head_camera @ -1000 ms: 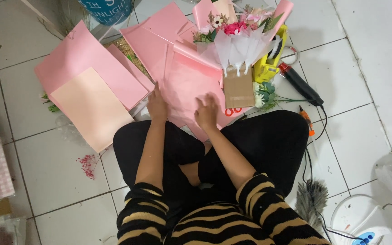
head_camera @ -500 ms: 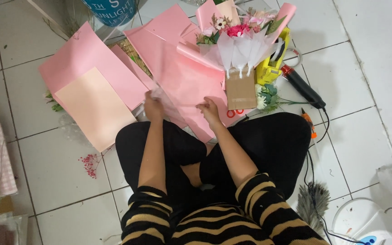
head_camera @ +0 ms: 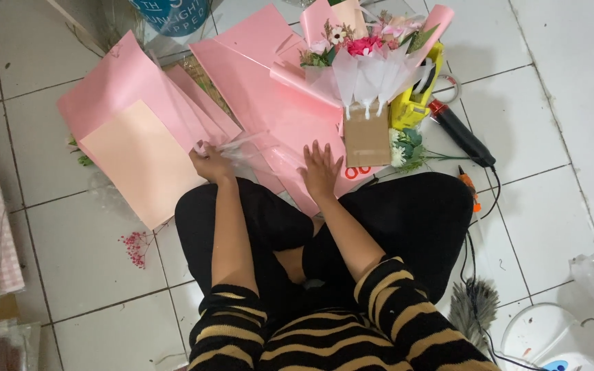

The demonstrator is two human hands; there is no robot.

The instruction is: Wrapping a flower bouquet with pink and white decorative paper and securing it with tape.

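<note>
A person in black trousers and a black-and-tan striped top sits cross-legged on the white tiled floor, looking down over both forearms.

The left hand is closed in a pinch on the edge of a thin clear film sheet, which lifts off the floor and stretches across toward the other hand. The right hand lies flat and open, fingers spread, pressing down on a pink wrapping sheet just in front of the knees; it grips nothing.

More pink sheets fan out toward the far side of the floor, and to the left of them lies a paler peach sheet, its near corner close to the left knee. Beyond the right hand stands a small brown paper bag holding a flower bouquet wrapped in pink paper and white tissue, with red and pale blooms on top. A yellow tool sits just beside the bouquet, and a black rod-shaped tool with a cord lies to its right. A sprig of white flowers with green leaves rests touching the bag's right side. A few tiny red dried blossoms lie on the tiles by the left knee.
</note>
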